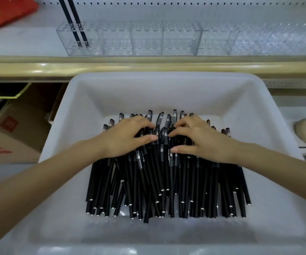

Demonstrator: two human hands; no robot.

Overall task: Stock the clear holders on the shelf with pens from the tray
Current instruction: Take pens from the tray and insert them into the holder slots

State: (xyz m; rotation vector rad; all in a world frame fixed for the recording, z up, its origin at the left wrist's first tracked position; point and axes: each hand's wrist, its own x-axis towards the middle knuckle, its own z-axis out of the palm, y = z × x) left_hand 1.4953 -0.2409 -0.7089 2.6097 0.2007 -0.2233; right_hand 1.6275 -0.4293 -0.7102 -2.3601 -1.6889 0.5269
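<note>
Both hands are down in the white tray (pixel 166 89) that fills the middle of the frame, working on the far end of a thick heap of black pens (pixel 166 181). The left hand (pixel 128 136) lies over the capped ends with its fingers bent into the pile and its thumb stretched toward the centre. The right hand (pixel 198 138) mirrors it, fingertips on the pens just beside the left thumb. I cannot tell whether either hand has closed around a pen or is only raking and sorting them.

This looks like the gathering step, early in the job. Across the top of the frame the row of clear holders (pixel 148 39) stands on the shelf (pixel 19 45), and only the leftmost compartment has stock: two pens (pixel 78 34) leaning in it. The other compartments look bare.

Next, I judge, each hand needs to pinch out a pen or a small bunch cleanly from the tangle, lift it over the tray's far wall and the gold shelf edge (pixel 148 66), and drop it upright into a holder.
</note>
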